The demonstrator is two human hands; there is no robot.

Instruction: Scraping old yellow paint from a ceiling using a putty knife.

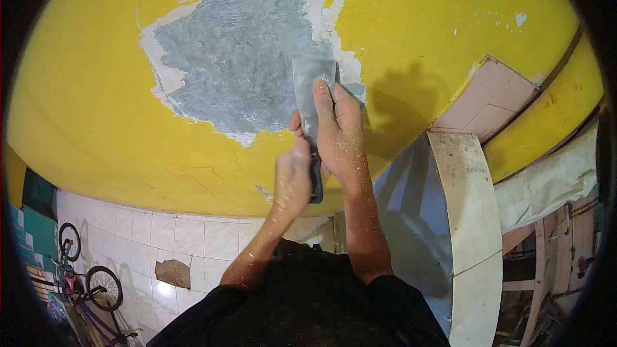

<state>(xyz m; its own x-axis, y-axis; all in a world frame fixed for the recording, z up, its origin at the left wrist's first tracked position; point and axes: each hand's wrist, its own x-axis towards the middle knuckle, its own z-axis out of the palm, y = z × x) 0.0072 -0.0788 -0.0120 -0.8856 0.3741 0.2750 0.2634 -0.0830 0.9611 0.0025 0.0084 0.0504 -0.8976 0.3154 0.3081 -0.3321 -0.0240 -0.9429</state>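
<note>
Both my hands grip a putty knife with a broad metal blade (304, 91) and a dark handle (316, 180). My right hand (342, 130) has its thumb pressed flat along the blade. Lower down, my left hand (294, 168) wraps the tool from the other side and looks blurred. The blade's edge lies over a grey bare patch (236, 53) on the yellow painted wall (443, 5), near the patch's right side. Ragged white layers (349, 65) border the grey area. Pale flakes cling to both forearms.
White tiles (130, 231) run below the wall, with one broken-out brown spot (173, 273). A bicycle (103, 289) stands at lower left. To the right are pink tiles (487, 96), a pale ledge (475, 270) and a whitish cloth or sheet (544, 193).
</note>
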